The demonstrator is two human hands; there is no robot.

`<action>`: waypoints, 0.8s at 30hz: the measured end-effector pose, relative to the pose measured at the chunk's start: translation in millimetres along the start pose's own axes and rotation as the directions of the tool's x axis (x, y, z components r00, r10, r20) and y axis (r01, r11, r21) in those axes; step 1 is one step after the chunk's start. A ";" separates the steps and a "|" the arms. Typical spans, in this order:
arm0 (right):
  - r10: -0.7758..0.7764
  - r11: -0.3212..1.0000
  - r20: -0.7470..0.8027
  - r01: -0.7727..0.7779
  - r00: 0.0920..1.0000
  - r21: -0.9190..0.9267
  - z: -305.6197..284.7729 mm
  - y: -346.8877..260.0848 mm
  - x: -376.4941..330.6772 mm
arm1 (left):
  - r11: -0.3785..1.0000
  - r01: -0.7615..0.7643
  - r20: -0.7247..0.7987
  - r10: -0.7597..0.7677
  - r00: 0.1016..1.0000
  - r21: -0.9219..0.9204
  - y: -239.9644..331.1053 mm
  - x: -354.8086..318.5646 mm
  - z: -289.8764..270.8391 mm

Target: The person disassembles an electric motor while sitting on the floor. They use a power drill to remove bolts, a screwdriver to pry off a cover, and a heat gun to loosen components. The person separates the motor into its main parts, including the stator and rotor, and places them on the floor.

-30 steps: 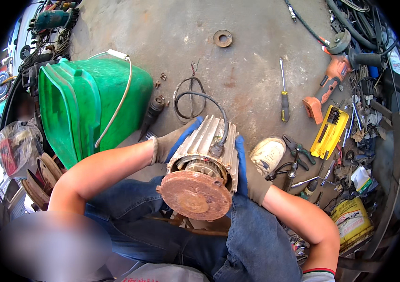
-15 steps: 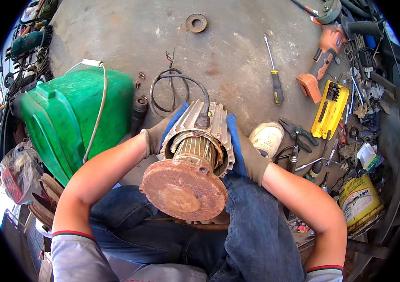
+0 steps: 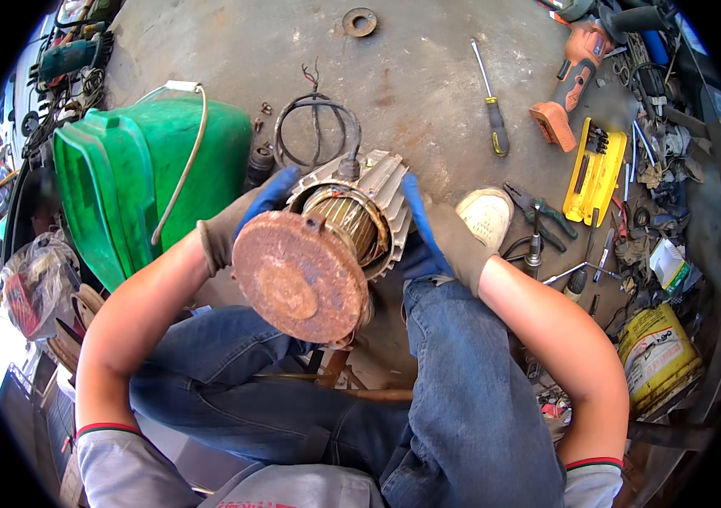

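Between my knees I hold an electric motor (image 3: 388,191) with a finned grey housing. Copper windings (image 3: 345,222) show in its open near end. A rusty round end flange (image 3: 299,279) sticks out toward me, pointing down-left. My left hand (image 3: 246,218), in a grey and blue glove, grips the motor's left side behind the flange; its fingers are partly hidden. Along the right side of the housing lies my gloved right hand (image 3: 447,230), thumb up against the fins and fingers curled below. A black cable (image 3: 288,127) loops from the motor's top, ending in bare wires.
At left stands a green plastic container (image 3: 149,169) with a wire handle. A screwdriver (image 3: 495,118), an orange angle grinder (image 3: 576,80), a yellow bit case (image 3: 596,173) and pliers (image 3: 538,212) lie right. My shoe (image 3: 486,218) is beside them; a metal ring (image 3: 360,22) lies far.
The motor has turned, its flange swinging left and upward. My left hand has shifted left with it. My knees are further apart, and the view has shifted slightly.
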State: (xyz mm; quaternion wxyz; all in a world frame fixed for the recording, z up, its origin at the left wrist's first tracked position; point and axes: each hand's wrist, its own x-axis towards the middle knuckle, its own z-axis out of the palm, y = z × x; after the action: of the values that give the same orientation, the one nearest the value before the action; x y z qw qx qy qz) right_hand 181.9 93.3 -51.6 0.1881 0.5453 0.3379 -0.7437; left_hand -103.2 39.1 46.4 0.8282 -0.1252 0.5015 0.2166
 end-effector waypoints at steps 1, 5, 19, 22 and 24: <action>-0.004 0.978 -0.053 -0.007 0.999 -0.208 -8.9 -24.8 -22.0 | 0.993 -0.081 -0.049 0.086 0.995 0.085 -1.6 -19.8 9.4; -0.455 0.884 -0.184 0.417 0.871 -0.209 -25.1 -41.3 -93.6 | 0.977 -0.174 -0.277 0.203 0.939 0.123 -3.3 -79.0 45.5; -0.451 0.893 0.064 0.448 0.890 0.045 31.9 -94.3 -188.8 | -0.161 -0.396 0.403 0.629 0.664 0.904 -26.5 -97.1 65.0; -0.501 0.865 0.106 0.498 0.859 0.055 36.4 -92.4 -196.1 | -0.360 -0.338 0.494 0.635 0.594 0.870 -28.2 -108.5 62.2; -0.636 0.738 0.172 0.658 0.753 -0.149 25.1 -91.4 -205.8 | -0.315 -0.367 0.481 0.645 0.594 0.875 -25.9 -124.6 75.0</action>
State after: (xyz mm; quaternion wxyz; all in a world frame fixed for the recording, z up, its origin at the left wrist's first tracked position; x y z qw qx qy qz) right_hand 174.3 121.3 173.1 -0.0099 0.3303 0.5683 -0.7536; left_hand -82.7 19.2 191.3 0.4163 0.6906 0.5761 0.1338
